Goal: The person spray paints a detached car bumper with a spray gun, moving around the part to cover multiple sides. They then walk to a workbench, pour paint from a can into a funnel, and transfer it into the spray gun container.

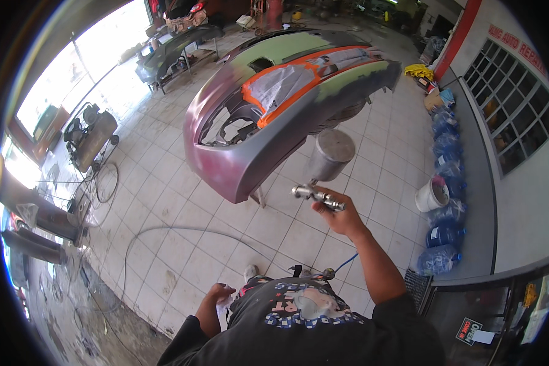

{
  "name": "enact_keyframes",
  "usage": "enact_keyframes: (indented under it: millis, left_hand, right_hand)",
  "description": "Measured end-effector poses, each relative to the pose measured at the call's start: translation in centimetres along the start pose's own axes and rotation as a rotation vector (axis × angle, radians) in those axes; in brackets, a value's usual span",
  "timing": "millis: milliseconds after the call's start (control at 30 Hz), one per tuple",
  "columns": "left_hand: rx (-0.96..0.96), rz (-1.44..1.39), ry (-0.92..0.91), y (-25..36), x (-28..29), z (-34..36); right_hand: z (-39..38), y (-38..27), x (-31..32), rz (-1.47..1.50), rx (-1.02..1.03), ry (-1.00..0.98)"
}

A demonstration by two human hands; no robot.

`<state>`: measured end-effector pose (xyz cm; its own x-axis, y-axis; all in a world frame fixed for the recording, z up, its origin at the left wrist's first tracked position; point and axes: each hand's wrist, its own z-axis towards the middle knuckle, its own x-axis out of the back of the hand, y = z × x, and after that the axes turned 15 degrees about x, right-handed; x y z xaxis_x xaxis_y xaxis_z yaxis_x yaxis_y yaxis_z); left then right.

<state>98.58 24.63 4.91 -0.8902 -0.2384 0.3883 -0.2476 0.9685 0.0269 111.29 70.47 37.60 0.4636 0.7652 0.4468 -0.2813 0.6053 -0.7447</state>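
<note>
My right hand (335, 210) grips a silver spray gun (311, 194) with a metal cup (330, 152) on top, held out at right of centre. Beyond it a car bumper (226, 174), patchy pink, grey and pale green, rests on a stand, with orange tape (274, 113) and pale masking sheet (271, 85) around its openings. The gun is in front of the bumper's near end, apparently not touching it. Down at my left side, my left hand (219, 294) is closed on a small white crumpled item, too small to identify.
A compressor (94, 137) stands left with loose hoses (152, 229) across the tiled floor (195, 256). Another bumper (158, 61) sits behind it. Along the right wall are a white bucket (430, 195) and several blue water jugs (442, 235). A dark pillar (49, 213) is at left.
</note>
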Motion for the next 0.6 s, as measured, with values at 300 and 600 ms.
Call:
enact_keyframes:
  millis: [300,600]
  left_hand:
    - [0.025,-0.028,0.021,-2.5,-1.0,2.3]
    - [-0.009,-0.008,0.015,-3.0,-0.6,2.3]
  right_hand:
    - [6.1,1.8,9.0,-0.193,-0.169,0.240]
    - [9.8,5.2,14.4,-0.579,0.219,0.437]
